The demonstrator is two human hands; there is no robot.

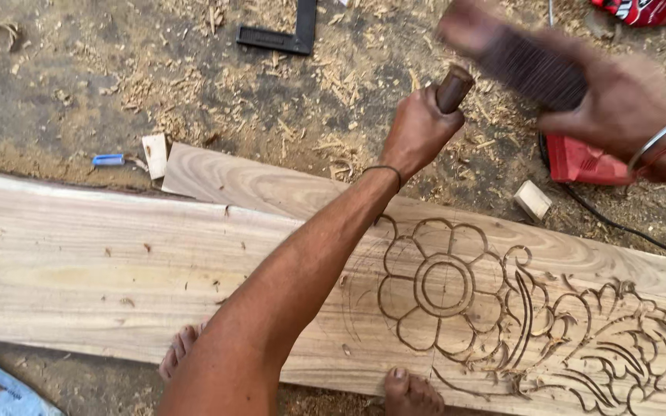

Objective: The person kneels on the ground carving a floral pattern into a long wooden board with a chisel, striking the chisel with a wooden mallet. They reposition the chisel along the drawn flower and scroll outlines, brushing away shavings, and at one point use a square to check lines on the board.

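My left hand (419, 131) is closed around the dark wooden handle of a chisel (454, 86), held upright just past the far edge of the planks. My right hand (622, 104), with bangles on the wrist, grips a dark wooden mallet (518, 58) that is raised above the chisel's top and blurred by motion. Beneath my left arm lies a long pale plank (79, 270) with a flower (442, 286) and leafy scrolls (618, 347) carved into it. The chisel's blade is hidden behind my hand.
My bare feet (410, 393) rest on the plank's near edge. A second plank (225, 177) lies behind it. On the shaving-strewn ground are a red power tool (580, 162) with black cable, a black square (287, 35), small wood blocks (532, 200) and a blue object (108, 159).
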